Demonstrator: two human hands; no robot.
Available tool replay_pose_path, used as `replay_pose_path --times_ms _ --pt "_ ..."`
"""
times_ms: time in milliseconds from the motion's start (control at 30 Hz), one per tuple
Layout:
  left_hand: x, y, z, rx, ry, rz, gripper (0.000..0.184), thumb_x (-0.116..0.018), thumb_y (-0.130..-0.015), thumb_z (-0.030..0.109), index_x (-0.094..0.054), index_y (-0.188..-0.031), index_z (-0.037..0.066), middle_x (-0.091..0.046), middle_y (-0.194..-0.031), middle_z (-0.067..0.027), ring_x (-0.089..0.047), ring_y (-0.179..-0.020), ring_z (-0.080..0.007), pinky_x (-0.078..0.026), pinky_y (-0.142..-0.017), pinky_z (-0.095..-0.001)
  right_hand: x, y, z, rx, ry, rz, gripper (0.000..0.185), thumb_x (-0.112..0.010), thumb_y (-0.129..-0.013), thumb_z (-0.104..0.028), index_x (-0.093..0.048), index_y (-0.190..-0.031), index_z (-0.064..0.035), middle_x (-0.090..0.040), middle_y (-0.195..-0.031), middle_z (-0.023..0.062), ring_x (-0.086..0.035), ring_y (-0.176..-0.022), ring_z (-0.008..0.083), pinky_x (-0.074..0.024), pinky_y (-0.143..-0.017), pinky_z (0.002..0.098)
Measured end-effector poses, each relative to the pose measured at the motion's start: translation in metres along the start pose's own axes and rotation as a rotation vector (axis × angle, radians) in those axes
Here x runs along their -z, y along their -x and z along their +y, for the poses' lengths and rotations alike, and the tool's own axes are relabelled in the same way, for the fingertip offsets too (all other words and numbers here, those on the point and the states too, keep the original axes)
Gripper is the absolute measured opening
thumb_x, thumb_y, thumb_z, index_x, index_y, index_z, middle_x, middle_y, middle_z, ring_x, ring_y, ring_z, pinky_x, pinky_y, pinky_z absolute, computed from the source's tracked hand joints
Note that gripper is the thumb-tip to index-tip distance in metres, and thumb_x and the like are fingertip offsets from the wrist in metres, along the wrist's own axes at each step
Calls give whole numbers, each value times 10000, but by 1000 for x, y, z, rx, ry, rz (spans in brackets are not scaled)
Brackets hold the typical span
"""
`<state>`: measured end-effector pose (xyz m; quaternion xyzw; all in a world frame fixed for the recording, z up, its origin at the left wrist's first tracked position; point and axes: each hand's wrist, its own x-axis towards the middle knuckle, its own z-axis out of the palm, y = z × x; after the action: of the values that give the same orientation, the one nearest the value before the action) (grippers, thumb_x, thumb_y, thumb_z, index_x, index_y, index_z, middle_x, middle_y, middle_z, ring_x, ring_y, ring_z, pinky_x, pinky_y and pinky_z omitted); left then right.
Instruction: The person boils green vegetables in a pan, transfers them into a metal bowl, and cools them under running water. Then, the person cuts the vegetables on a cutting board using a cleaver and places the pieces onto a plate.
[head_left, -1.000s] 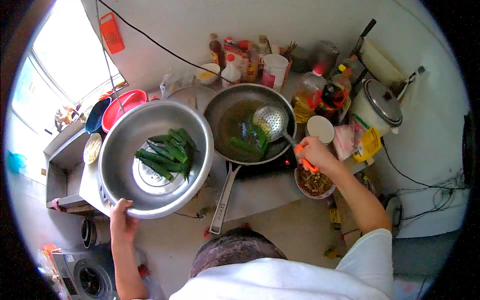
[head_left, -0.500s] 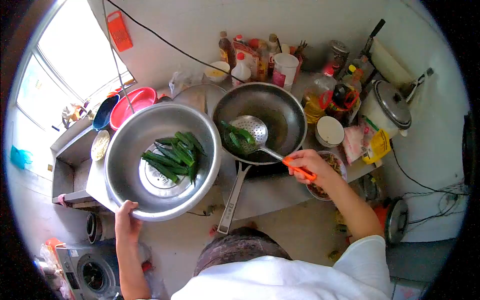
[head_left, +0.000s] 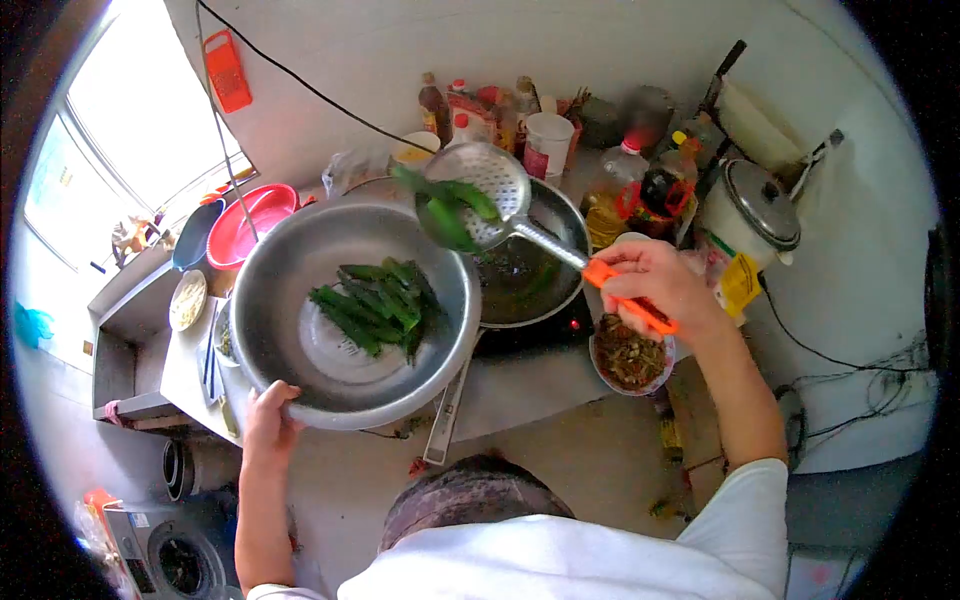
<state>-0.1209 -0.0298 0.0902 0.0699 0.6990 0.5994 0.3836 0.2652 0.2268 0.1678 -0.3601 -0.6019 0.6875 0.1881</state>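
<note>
My left hand (head_left: 270, 415) grips the near-left rim of a large metal basin (head_left: 262, 265), which is tilted beside the wok. Inside the basin lies a heap of long dark green vegetable pieces (head_left: 372, 310), like okra or green peppers. My right hand (head_left: 655, 290) is closed around the orange handle of a perforated skimmer (head_left: 500, 185). More green pieces (head_left: 455, 210), blurred by motion, rest on the skimmer's bowl, raised over the basin's right rim. Behind and below it sits a dark wok (head_left: 572, 235), partly hidden by basin and skimmer, with shiny liquid in it.
A bowl of brown food (head_left: 632, 360) stands right of the wok's black cooker (head_left: 535, 335). Bottles and a white tub (head_left: 547, 140) line the wall. A lidded pot (head_left: 755, 210) is at right; a pink basin (head_left: 245, 225) and a plate of pale food (head_left: 188, 300) are at left.
The skimmer with green pieces has risen out of the wok and moved up toward the basin. The basin has shifted right, now overlapping the wok's left side.
</note>
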Motion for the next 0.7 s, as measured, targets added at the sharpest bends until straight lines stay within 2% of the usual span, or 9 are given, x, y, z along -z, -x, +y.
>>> replay_pose_path --times_ms 100,133,200,300,333,400,500,600,700 --pt "-27 10 8 64 -44 -16 129 -573 -752 62 -513 -865 66 -478 -651 -6 -482 -467 -122 -407 -383 -262 -25 1 6 52 240 -12 305 -625 -800 -56 -557 -1090 13 -611 -741 98 -515 -408 102 -409 -358 247" --pt "-31 7 4 71 -2 -55 114 -569 -753 55 -510 -851 65 -486 -654 -7 -476 -447 -120 -408 -378 -260 -34 6 5 79 419 32 306 -635 -794 -58 -564 -1087 -3 -644 -792 132 -603 -509 190 -474 -450 319" --pt "-36 6 -3 67 138 -67 76 -553 -759 41 -509 -819 53 -498 -644 -2 -475 -437 -115 -406 -384 -248 -39 7 22 543 790 141 327 -640 -797 -72 -552 -1104 -2 -653 -858 194 -655 -694 313 -513 -620 394" --pt "-32 7 -8 75 138 -61 59 -551 -756 36 -511 -798 46 -501 -638 -1 -493 -462 -118 -418 -401 -252 -32 -1 32 436 789 358 346 -654 -792 -89 -544 -1106 3 -635 -895 241 -629 -839 400 -491 -751 438" --pt "-26 6 -12 64 153 -63 56 -553 -754 37 -514 -792 48 -500 -636 -1 -498 -470 -120 -420 -408 -254 -21 -9 36 381 756 410 337 -646 -790 -88 -542 -1099 -1 -628 -895 249 -623 -835 404 -489 -726 459" --pt "-11 3 -17 38 186 -64 49 -558 -750 38 -520 -778 51 -498 -633 -2 -507 -487 -124 -425 -422 -257 8 -32 56 467 985 533 349 -638 -783 -69 -560 -1111 21 -634 -888 205 -616 -756 320 -477 -709 379" --pt "8 0 -20 42 209 9 43 -565 -739 45 -525 -755 55 -508 -644 -12 -524 -507 -127 -416 -409 -257 44 -62 86 345 1013 503 292 -619 -780 -66 -550 -1055 6 -613 -842 266 -584 -804 462 -460 -715 521" --pt "23 7 -18 14 185 0 60 -581 -721 61 -522 -710 73 -506 -629 -13 -512 -480 -138 -413 -398 -262 72 -85 119 397 1087 455 267 -628 -780 -62 -564 -1027 15 -619 -746 225 -613 -650 390 -477 -612 477" --pt "28 12 -19 -29 188 116 60 -581 -726 79 -523 -717 70 -497 -590 -10 -481 -418 -133 -390 -357 -246 80 -88 115 7 635 335 238 -635 -780 -57 -592 -1003 15 -613 -660 141 -585 -479 234 -452 -446 377"
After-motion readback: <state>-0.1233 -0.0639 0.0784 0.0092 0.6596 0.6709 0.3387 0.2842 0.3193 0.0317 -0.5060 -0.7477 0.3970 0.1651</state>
